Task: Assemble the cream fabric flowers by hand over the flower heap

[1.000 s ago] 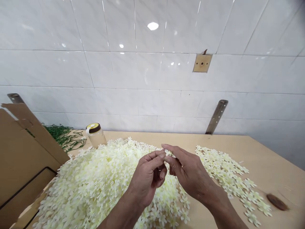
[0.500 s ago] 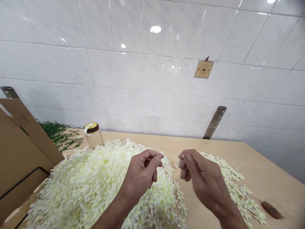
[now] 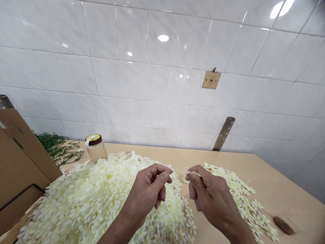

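A large heap of loose artificial flowers (image 3: 83,193), white with pale yellow-green centres, spreads under and left of my left hand (image 3: 149,189). That hand is closed in a pinch, thumb pressed to forefinger, and anything between the tips is too small to make out. Just to its right, apart from it, my right hand (image 3: 208,193) is also pinched, the other fingers curled in. A small white piece (image 3: 197,174) shows between its thumb and forefinger, its shape mostly hidden. Beyond the right hand lies a smaller band of the same flowers (image 3: 238,189).
A clear jar (image 3: 98,152) with a yellow and brown lid stands behind the heap, near green stringy stems (image 3: 56,145). At left is a cardboard box (image 3: 25,159). A dark brown oval object (image 3: 283,225) lies at right. Behind the table (image 3: 157,149) is a tiled wall (image 3: 142,81).
The view has shifted slightly, so everything sits a little lower and further left. My right hand's pinch has turned, and the white piece now shows in it. My left hand stays pinched.
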`<state>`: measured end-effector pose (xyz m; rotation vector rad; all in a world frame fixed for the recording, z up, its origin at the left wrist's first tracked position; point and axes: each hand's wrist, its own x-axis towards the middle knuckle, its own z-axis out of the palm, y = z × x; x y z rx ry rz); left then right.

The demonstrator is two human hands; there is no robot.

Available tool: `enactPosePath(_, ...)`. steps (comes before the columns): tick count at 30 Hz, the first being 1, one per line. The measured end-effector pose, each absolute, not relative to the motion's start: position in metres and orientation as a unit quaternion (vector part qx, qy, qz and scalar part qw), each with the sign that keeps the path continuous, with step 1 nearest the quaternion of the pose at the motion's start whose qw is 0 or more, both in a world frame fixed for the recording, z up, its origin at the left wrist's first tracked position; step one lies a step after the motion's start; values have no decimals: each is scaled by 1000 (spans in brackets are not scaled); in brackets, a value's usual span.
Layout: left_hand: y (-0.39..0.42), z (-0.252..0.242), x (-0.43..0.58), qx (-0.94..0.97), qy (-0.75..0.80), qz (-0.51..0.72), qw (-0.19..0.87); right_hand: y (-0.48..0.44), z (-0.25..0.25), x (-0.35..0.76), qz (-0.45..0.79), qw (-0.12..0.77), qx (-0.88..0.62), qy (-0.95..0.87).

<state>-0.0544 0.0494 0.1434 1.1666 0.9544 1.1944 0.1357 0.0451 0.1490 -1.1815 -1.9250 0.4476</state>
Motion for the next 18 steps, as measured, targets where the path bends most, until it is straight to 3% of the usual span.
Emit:
enactPosePath(3,48,144,-52,493,406,508,579,46,149,135,155,425,-488,-747)
enactPosePath(8,51,138,-47,471,396,491,617,57,142,132,230,452,-453,-734)
enactPosePath(13,54,130,-44,442,374,477,661,64,129,131,144,380,-462,-789)
enactPosePath(18,54,128,-43,462,355,480,656,59,125,126,160,305,-439,-830)
